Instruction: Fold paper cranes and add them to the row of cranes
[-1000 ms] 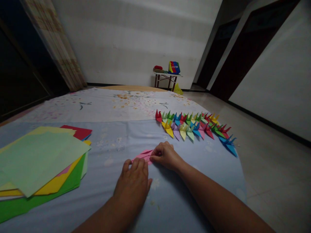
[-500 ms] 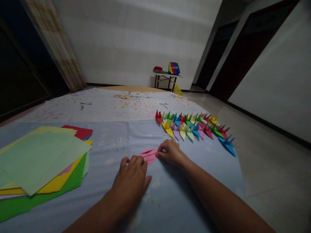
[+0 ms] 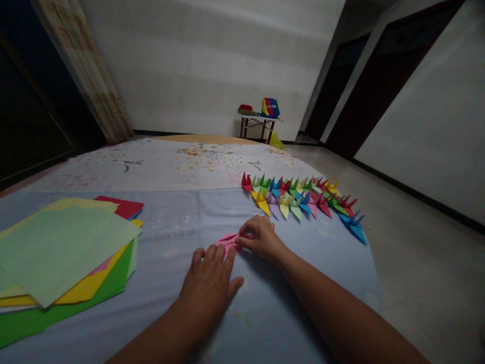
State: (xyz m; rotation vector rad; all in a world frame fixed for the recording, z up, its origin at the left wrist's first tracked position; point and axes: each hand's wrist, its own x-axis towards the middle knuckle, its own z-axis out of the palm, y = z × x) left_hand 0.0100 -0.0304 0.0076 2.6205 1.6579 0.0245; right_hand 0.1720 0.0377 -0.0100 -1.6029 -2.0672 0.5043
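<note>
A small folded piece of pink paper [image 3: 226,240] lies on the cloth-covered table between my hands. With fingertips pressed on its near left part and the thumb held apart, my left hand [image 3: 210,275] keeps to the cloth. My right hand [image 3: 262,236] pinches the paper's upper surface between thumb and index finger, near its middle. Part of the paper is hidden under the fingers of both hands. Beyond my right hand stand rows of folded paper cranes [image 3: 285,205] in many colours.
On the left lies a loose stack of coloured paper sheets [image 3: 76,242], pale green on top. The flowered tablecloth [image 3: 170,212] covers a table whose edge curves down the right side. A small side table [image 3: 259,119] with a bright bag [image 3: 270,107] stands by the wall.
My right hand has shifted left along the pink paper, its pinch now nearer the middle. My left fingers have slid slightly right and cover more of the paper.
</note>
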